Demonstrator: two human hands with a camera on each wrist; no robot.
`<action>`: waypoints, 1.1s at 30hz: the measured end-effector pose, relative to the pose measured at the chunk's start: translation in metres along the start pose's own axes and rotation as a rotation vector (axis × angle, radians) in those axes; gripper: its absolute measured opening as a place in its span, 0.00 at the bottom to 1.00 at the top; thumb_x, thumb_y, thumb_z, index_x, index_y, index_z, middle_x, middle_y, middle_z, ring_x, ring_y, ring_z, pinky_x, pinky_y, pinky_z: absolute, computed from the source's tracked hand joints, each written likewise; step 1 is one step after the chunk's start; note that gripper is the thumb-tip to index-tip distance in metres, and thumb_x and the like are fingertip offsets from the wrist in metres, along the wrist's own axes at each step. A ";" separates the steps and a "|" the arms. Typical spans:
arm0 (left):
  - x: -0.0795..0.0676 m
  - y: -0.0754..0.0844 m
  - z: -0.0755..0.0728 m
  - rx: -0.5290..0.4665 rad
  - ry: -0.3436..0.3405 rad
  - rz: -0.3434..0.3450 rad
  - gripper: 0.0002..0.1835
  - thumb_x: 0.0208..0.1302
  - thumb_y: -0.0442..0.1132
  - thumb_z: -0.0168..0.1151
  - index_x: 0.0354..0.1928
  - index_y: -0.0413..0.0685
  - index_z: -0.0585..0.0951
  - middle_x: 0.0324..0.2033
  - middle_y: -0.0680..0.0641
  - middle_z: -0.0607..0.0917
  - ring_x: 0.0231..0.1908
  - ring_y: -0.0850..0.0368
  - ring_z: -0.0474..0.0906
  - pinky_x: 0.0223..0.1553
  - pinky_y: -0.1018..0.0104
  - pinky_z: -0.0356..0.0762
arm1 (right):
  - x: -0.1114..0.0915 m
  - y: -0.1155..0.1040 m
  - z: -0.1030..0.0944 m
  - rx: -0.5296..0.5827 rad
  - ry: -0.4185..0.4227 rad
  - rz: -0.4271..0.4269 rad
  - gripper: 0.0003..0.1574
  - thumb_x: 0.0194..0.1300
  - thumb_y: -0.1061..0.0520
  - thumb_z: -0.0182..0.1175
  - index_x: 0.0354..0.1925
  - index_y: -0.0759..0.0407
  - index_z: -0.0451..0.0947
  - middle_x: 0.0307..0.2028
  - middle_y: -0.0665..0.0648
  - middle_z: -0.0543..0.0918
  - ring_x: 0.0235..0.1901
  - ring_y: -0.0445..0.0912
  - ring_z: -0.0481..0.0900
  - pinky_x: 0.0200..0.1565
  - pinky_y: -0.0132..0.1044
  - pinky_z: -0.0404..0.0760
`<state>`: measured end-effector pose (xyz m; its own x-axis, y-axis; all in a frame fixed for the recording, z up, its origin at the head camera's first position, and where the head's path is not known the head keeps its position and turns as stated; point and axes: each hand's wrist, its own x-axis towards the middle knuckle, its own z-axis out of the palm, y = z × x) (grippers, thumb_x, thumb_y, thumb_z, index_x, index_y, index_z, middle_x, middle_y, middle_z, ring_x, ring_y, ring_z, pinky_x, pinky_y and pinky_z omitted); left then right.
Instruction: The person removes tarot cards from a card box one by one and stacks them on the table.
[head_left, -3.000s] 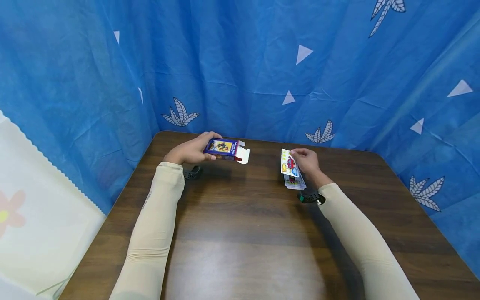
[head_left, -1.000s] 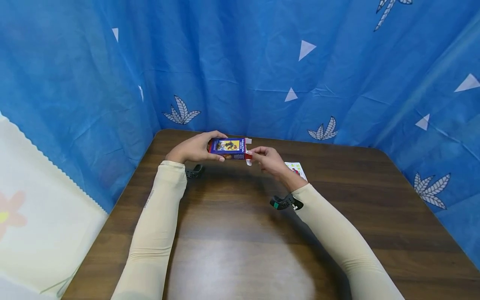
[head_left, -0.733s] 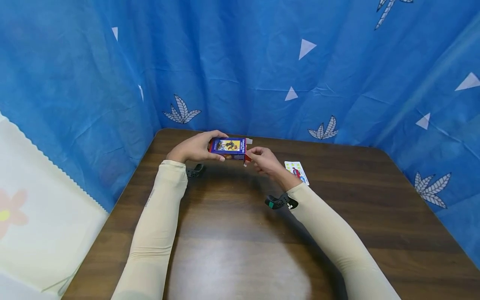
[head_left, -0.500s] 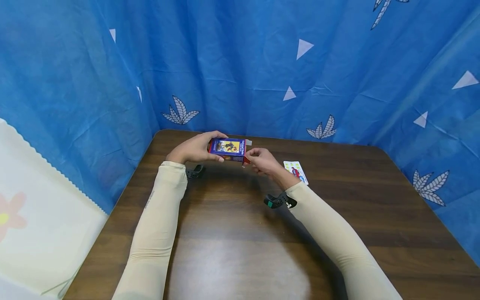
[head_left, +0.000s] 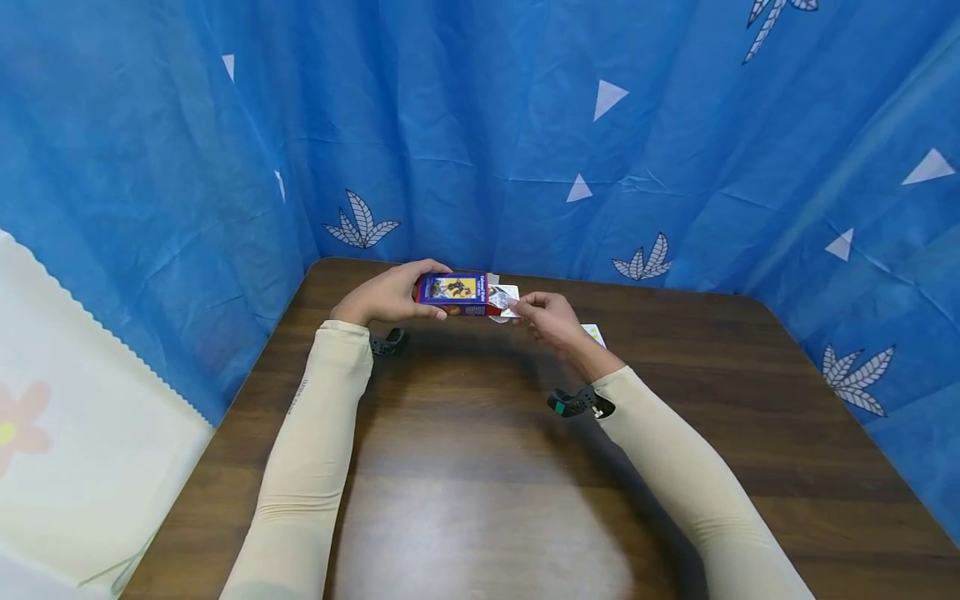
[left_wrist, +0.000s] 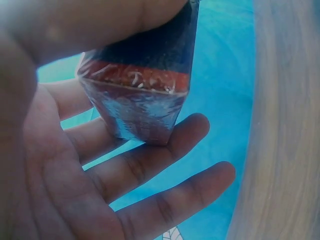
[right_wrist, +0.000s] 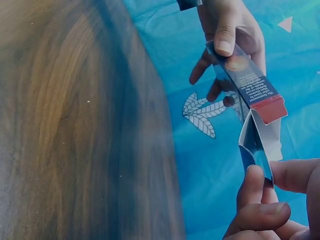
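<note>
My left hand [head_left: 393, 293] grips a blue and red tarot card box [head_left: 452, 288] above the back of the table, thumb below and fingers round its left end. In the left wrist view, the box's closed end [left_wrist: 132, 115] sits between thumb and fingers. The box's right end is open, with a red flap [right_wrist: 270, 110] folded out in the right wrist view. Several cards [head_left: 504, 297] stick partway out of that end. My right hand [head_left: 553, 320] pinches them between thumb and fingers. A few loose cards [head_left: 594, 334] lie behind my right wrist, mostly hidden by it.
A brown wooden table [head_left: 480, 467] spans the view beneath both forearms. Close behind its far edge hangs a blue curtain [head_left: 480, 167] with leaf and triangle prints. A pale flowered cloth [head_left: 75, 450] hangs at the left.
My right hand has left the loose cards and moved left to the box's open end. In the last half second it has drawn cards partway out. The left hand keeps holding the box.
</note>
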<state>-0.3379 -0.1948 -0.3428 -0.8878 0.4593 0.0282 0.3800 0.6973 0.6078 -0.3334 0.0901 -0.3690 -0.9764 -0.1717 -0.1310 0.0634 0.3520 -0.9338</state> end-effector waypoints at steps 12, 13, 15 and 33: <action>-0.002 0.000 0.000 -0.013 0.006 -0.014 0.42 0.56 0.52 0.73 0.70 0.55 0.64 0.65 0.42 0.70 0.61 0.43 0.69 0.62 0.46 0.73 | 0.001 0.011 -0.024 0.088 0.083 -0.002 0.13 0.70 0.49 0.59 0.42 0.58 0.76 0.19 0.46 0.66 0.14 0.37 0.58 0.17 0.30 0.57; -0.002 -0.001 0.000 -0.014 0.007 -0.011 0.42 0.56 0.52 0.73 0.70 0.54 0.64 0.65 0.42 0.70 0.61 0.43 0.69 0.62 0.46 0.73 | 0.002 0.014 -0.029 0.121 0.105 -0.001 0.11 0.70 0.50 0.59 0.42 0.57 0.76 0.18 0.45 0.66 0.14 0.37 0.58 0.16 0.29 0.57; -0.002 -0.001 -0.001 -0.011 0.009 -0.006 0.42 0.56 0.53 0.72 0.71 0.54 0.64 0.64 0.42 0.70 0.60 0.44 0.70 0.62 0.46 0.73 | 0.004 0.018 -0.038 0.197 0.154 -0.009 0.09 0.71 0.52 0.58 0.41 0.56 0.75 0.17 0.44 0.66 0.13 0.36 0.58 0.15 0.27 0.56; 0.000 0.000 -0.004 -0.014 -0.025 -0.009 0.42 0.57 0.54 0.72 0.70 0.54 0.64 0.64 0.42 0.71 0.61 0.44 0.70 0.63 0.46 0.73 | 0.025 0.077 -0.130 -0.360 0.384 0.035 0.25 0.74 0.47 0.53 0.58 0.64 0.77 0.51 0.63 0.77 0.43 0.49 0.71 0.38 0.33 0.71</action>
<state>-0.3391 -0.1972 -0.3402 -0.8845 0.4665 0.0030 0.3679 0.6936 0.6193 -0.3801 0.2320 -0.4008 -0.9845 0.1716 0.0348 0.0880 0.6566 -0.7491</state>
